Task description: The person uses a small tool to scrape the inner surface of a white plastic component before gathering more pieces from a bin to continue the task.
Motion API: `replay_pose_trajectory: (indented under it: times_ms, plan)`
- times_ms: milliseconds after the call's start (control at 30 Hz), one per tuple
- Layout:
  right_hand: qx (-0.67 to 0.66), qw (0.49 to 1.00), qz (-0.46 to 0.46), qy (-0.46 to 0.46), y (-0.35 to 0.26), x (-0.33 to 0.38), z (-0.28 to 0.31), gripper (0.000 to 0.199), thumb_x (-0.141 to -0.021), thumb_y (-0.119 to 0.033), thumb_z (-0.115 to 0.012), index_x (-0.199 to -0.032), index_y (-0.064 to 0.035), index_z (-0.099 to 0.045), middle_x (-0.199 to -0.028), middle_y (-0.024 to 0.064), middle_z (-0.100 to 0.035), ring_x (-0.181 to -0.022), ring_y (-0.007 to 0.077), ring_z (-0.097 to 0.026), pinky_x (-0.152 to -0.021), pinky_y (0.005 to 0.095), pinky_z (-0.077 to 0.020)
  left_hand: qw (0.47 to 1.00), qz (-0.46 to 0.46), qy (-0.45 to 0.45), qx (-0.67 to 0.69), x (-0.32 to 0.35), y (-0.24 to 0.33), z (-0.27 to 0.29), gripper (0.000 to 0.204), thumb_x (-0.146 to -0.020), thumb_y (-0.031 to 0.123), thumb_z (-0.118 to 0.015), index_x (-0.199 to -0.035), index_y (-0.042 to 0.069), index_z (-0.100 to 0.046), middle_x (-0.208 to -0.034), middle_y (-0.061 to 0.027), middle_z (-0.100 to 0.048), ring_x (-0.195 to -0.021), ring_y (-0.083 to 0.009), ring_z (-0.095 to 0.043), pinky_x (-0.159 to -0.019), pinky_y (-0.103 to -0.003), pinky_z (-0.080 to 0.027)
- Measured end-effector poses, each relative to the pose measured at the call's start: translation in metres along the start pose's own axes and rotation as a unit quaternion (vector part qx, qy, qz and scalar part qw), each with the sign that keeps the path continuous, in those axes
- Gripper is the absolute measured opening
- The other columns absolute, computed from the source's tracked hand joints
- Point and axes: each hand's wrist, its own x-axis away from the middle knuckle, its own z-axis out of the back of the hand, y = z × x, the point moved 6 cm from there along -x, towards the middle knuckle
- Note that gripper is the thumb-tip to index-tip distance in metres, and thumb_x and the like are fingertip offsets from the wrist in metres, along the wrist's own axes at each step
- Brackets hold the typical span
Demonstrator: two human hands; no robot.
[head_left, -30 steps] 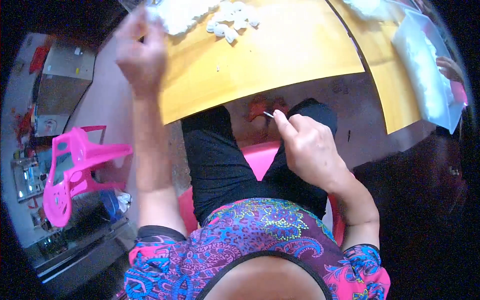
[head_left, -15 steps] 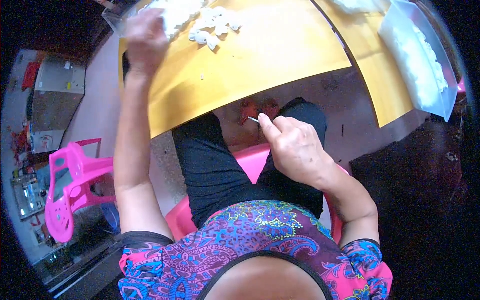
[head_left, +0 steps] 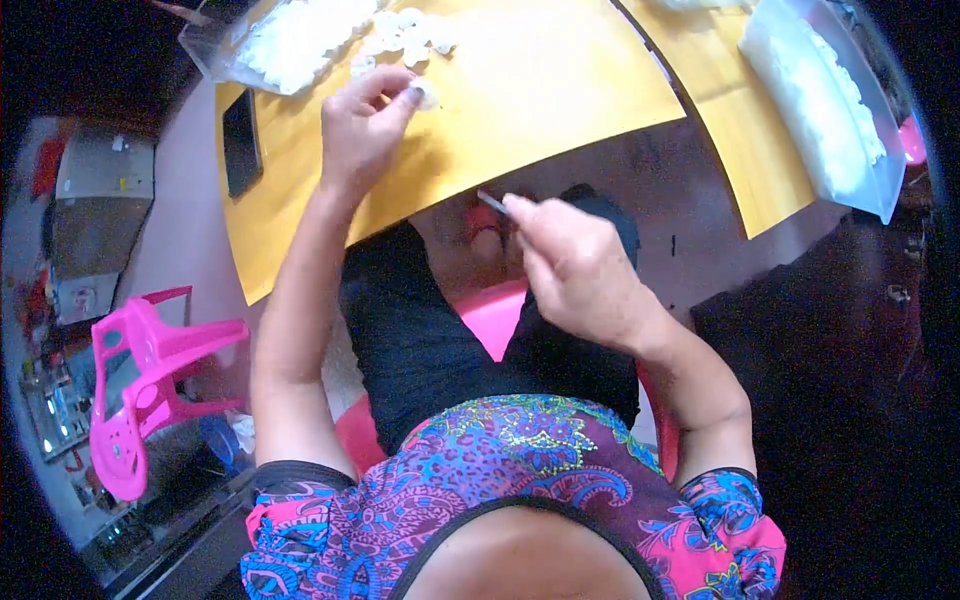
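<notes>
Back from the clear tub (head_left: 203,48), my left fingers (head_left: 396,114) pinch a white piece (head_left: 428,96); my right fingers (head_left: 523,210) grip a thin tool (head_left: 491,203), both occupied.

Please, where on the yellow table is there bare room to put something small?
The widest bare patch lies between the left hand and the dark seam at right; a smaller one between that forearm and the black slab. The far left is crowded: loose white pieces, a white heap, a clear tray.

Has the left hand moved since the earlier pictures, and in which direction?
Yes: the left hand has moved rightward, away from the clear bin at upper left.
</notes>
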Motion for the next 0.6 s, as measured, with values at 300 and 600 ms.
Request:
replay_pose_trajectory:
  times_ms: [300, 600]
  plan:
    - [-0.101, 0.988, -0.090, 0.077, 0.011, -0.003, 0.006, 0.023, -0.081, -0.006, -0.064, -0.102, 0.0041, -0.063, -0.083, 0.0104, -0.066, -0.073, 0.0117, -0.061, -0.065, 0.0232, -0.0489, 0.880, 0.219, 0.045, 0.419, 0.121, 0.052, -0.057, 0.011, -0.083, 0.001, -0.063, -0.093, -0.004, -0.063, -0.088, -0.0112, -0.067, -0.071, -0.0104, -0.062, -0.062, -0.020, -0.050]
    - [-0.188, 0.965, -0.178, -0.034, 0.006, -0.002, -0.001, 0.022, -0.083, -0.009, -0.062, -0.100, 0.0050, -0.065, -0.086, 0.0132, -0.069, -0.080, 0.0132, -0.065, -0.071, 0.0253, -0.0518, 0.820, 0.250, -0.012, 0.515, 0.142, 0.059, -0.046, 0.025, -0.084, 0.001, -0.062, -0.107, -0.006, -0.059, -0.089, -0.0140, -0.065, -0.076, -0.0175, -0.064, -0.066, -0.026, -0.054]
